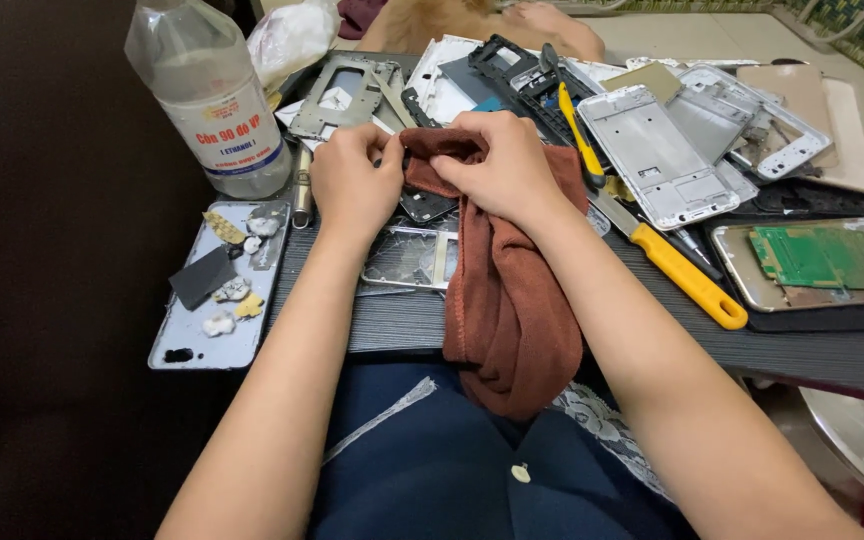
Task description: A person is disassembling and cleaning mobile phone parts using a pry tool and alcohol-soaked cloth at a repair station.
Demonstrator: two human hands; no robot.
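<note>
My left hand [352,185] and my right hand [497,165] meet over the dark table [392,325], both pinching the top of a rust-brown cloth [507,300]. The cloth drapes over the table's near edge onto my lap. A dark phone part [426,206] shows just below my hands, partly wrapped in the cloth; whether my fingers grip it I cannot tell. A thin metal phone frame [412,258] lies flat under my left wrist.
A clear plastic bottle [214,95] stands at the back left. A silver back cover [214,290] with scraps overhangs the left edge. Yellow-handled tools [680,272], several phone frames [657,155] and a green circuit board [820,257] crowd the right.
</note>
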